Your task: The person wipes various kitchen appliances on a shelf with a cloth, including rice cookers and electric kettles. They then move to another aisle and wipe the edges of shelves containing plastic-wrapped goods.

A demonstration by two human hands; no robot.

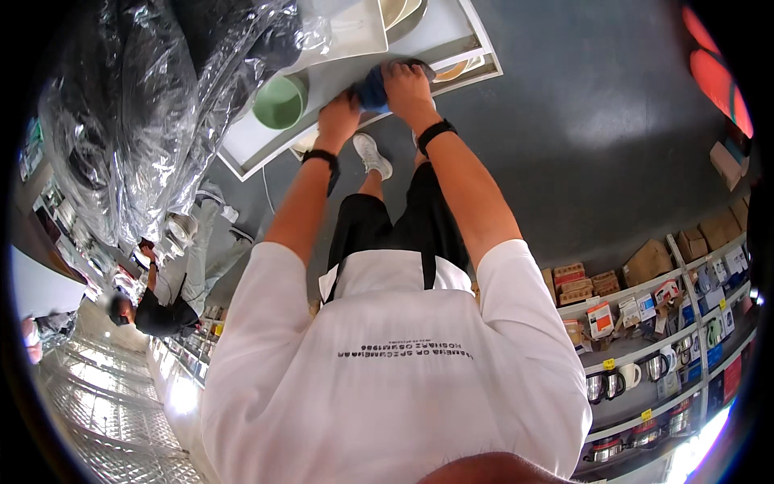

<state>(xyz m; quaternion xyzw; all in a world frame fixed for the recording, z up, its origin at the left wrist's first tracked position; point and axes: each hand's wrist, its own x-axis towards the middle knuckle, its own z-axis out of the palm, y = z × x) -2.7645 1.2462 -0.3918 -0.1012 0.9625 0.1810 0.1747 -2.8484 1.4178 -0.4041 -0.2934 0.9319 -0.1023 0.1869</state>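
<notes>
A bunched blue cloth (372, 90) is between my two hands over a white shelf (250, 149). My right hand (409, 87) is closed on the cloth's right side, fingers curled over it. Against that hand's far side shows a dark rounded thing (418, 68), mostly covered, its kind unclear. My left hand (339, 119) is slightly blurred and grips the cloth's left side, its fingertips partly hidden. Left of it on the shelf stands a light green round pot (280, 102), its open mouth facing me.
Clear plastic sheeting (153, 105) hangs at left. A white tray (355, 32) and pale bowls (397, 10) sit farther along the shelf. Another person (165, 310) is at far left. Racks with boxes and metal kettles (657, 367) line the right. Red-orange objects (713, 81) lie far right.
</notes>
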